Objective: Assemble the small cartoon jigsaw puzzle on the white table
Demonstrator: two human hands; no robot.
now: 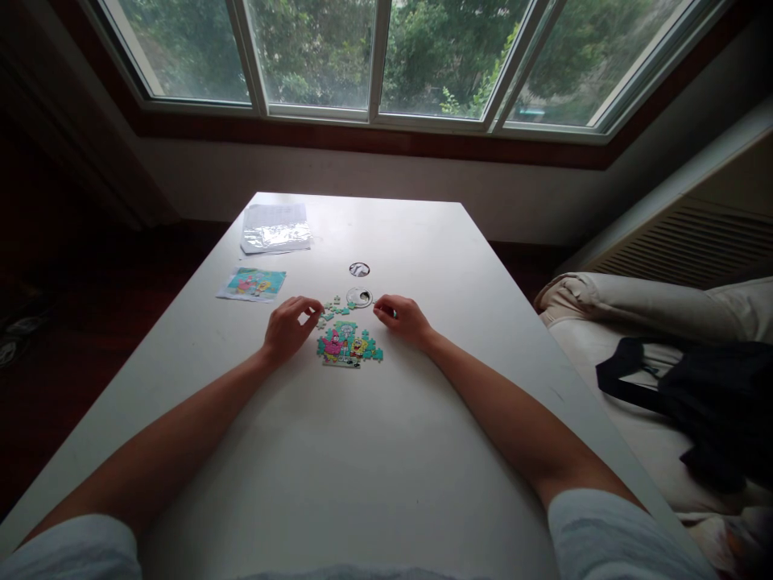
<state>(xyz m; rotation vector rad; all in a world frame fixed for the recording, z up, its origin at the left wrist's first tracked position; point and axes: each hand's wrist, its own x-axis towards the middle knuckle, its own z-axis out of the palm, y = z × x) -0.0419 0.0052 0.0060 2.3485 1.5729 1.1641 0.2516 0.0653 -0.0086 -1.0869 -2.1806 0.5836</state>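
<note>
A partly assembled jigsaw puzzle (344,346) lies flat on the white table (356,451), showing a pink figure, a pale green one and a yellow one. Just beyond it are several loose jigsaw pieces (335,309), mostly teal and pale. My left hand (292,330) is at the left of these pieces, thumb and forefinger curled together beside them. To the right of the puzzle, my right hand (403,319) has its fingertips pinched together above the table. Whatever either pinch holds is too small to make out.
A printed picture sheet (254,284) lies left of the puzzle, with papers in a clear plastic sleeve (276,229) farther back. Two round items (359,270) sit beyond the pieces. A dark bag (694,403) rests on the pale sofa (609,302) at right.
</note>
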